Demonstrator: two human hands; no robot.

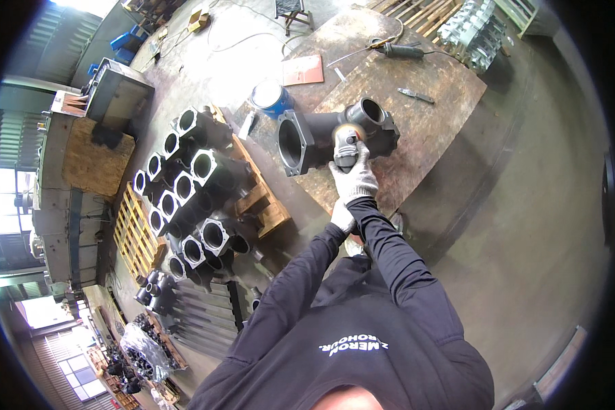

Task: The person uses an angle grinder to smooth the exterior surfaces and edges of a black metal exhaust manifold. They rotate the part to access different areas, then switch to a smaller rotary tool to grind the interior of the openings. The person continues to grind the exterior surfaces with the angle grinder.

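Observation:
A dark cast pipe fitting (318,131) with a square flange and a round side opening lies on a worn metal tabletop. Over its middle is a handheld grinder (346,156), its rounded head and disc at the casting's surface; whether they touch I cannot tell. My gloved right hand (357,180) is closed round the grinder's body. Behind it, nearer to me, my gloved left hand (342,216) is closed at the tool's rear end, its fingers partly hidden. Both gloves are white.
Left of the table, pallets (270,210) bear several dark flanged castings (215,234). A blue-sided can (271,99) stands at the table's left edge. On the tabletop lie a red folder (303,70), a corded power tool (398,50) and a small knife-like tool (415,95).

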